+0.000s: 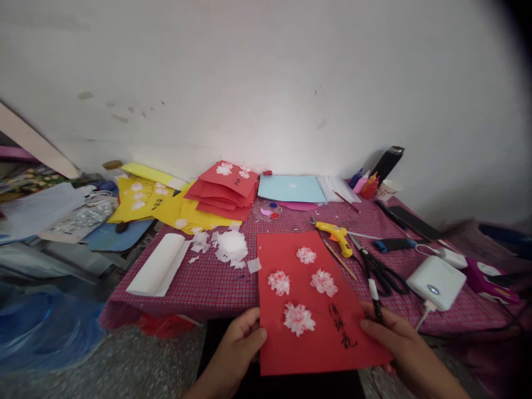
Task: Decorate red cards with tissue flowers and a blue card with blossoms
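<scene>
A red card [291, 357] with several pink-and-white paper flowers [299, 320] and black handwritten characters [341, 327] is held over the table's front edge. My left hand [245, 338] pinches its left edge between thumb and fingers. On the opposite side, my right hand [384, 332] grips the card's lower right edge, thumb on top. A black marker [374, 302] with a white end sticks up from between the fingers of that same hand. The card's far part lies by a yellow hot glue gun [334, 231] and black scissors [378, 271].
Torn white paper pieces [231, 247] and a folded white sheet [160, 265] lie at left. Behind are stacked red cards [228, 188], yellow cards [139, 199] and a light blue sheet [291, 189]. A white power bank [436, 281], paint bottles [369, 185] and a paper cup [387, 190] stand right.
</scene>
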{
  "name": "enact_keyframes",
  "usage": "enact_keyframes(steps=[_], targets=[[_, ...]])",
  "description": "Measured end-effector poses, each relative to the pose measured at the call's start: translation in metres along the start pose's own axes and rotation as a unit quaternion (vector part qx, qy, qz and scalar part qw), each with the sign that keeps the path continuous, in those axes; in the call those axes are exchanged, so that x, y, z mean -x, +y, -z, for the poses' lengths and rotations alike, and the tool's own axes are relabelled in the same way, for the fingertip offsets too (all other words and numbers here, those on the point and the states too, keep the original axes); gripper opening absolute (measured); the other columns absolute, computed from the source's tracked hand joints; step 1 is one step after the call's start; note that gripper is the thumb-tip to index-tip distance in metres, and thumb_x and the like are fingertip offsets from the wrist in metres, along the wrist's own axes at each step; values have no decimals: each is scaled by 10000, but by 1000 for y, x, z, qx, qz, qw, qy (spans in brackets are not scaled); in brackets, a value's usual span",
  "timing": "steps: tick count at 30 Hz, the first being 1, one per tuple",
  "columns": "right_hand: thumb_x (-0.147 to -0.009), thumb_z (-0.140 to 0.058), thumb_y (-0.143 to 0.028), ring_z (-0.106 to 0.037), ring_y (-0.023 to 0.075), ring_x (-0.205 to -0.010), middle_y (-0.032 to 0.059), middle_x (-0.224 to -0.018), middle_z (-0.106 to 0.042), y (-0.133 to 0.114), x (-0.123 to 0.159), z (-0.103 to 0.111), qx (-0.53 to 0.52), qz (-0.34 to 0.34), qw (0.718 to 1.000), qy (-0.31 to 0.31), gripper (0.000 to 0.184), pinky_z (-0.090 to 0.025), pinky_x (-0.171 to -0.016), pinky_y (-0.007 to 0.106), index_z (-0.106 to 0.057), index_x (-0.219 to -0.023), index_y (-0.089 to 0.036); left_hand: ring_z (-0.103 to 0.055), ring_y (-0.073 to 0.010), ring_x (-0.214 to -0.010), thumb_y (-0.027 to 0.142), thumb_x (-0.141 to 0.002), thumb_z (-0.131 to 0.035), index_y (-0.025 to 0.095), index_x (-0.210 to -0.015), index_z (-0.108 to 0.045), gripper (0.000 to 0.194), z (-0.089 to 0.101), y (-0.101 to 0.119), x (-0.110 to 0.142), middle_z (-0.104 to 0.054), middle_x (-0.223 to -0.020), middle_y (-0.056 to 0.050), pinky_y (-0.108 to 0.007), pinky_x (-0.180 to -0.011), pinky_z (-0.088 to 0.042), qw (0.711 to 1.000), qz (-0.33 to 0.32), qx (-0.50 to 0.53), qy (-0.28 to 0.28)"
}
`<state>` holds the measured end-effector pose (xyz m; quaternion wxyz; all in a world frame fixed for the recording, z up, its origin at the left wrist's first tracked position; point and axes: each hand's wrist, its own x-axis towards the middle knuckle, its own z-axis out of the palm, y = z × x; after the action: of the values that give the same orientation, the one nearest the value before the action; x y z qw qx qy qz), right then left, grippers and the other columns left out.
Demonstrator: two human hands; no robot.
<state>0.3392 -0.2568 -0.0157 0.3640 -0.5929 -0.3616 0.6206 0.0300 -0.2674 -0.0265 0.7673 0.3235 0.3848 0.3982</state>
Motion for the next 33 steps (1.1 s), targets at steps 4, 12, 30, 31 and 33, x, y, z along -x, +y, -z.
enact_keyframes(steps=[4, 12, 30, 31, 33], targets=[[-766, -740, -464, -685, 237, -730, 76, -896, -733, -14, 17, 3, 34, 25, 999, 7, 388, -566, -655, 325, -714, -1065, -219, -625, -245, -1075, 311, -885, -578, 222, -1246, -631, 376, -4, 15, 3, -684, -1158, -94, -420, -968, -460, 994, -48, -94, -23], [-728, -740, -535, -686, 298, -859, 100, -972, -737, -36, 12, 3, 111, 86, 989, 34, 419, -584, -696, 353, -736, -994, -211, -640, -225, -1055, 289, -914, -527, 224, -1241, -626, 348, -2, 39, -5, -682, -1167, -81, -385, -943, -478, 987, -85, -129, -40], [-784, -587, -294, -416, 73, -330, -58, -479, -497, -179, -170, -149, 36, 204, 977, -51, 123, -244, -322, 179, -536, -792, -182, -692, -172, -782, 242, -763, -660, 122, -1146, -646, 402, 108, 233, -108, -743, -972, -82, -302, -744, -565, 946, -211, -210, 126], [-779, -574, -269, -406, 73, -331, -55, -467, -492, -188, -185, -162, 26, 212, 975, -59, 102, -234, -324, 183, -518, -768, -185, -686, -167, -754, 232, -754, -656, 128, -1130, -657, 390, 117, 250, -117, -746, -937, -72, -298, -732, -565, 938, -222, -222, 148], [-768, -546, -220, -380, 76, -324, -59, -428, -455, -204, -217, -188, 14, 218, 974, -66, 72, -221, -328, 195, -484, -742, -193, -682, -165, -724, 182, -714, -644, 134, -1089, -678, 380, 136, 281, -136, -747, -887, -56, -288, -721, -566, 922, -236, -251, 177]])
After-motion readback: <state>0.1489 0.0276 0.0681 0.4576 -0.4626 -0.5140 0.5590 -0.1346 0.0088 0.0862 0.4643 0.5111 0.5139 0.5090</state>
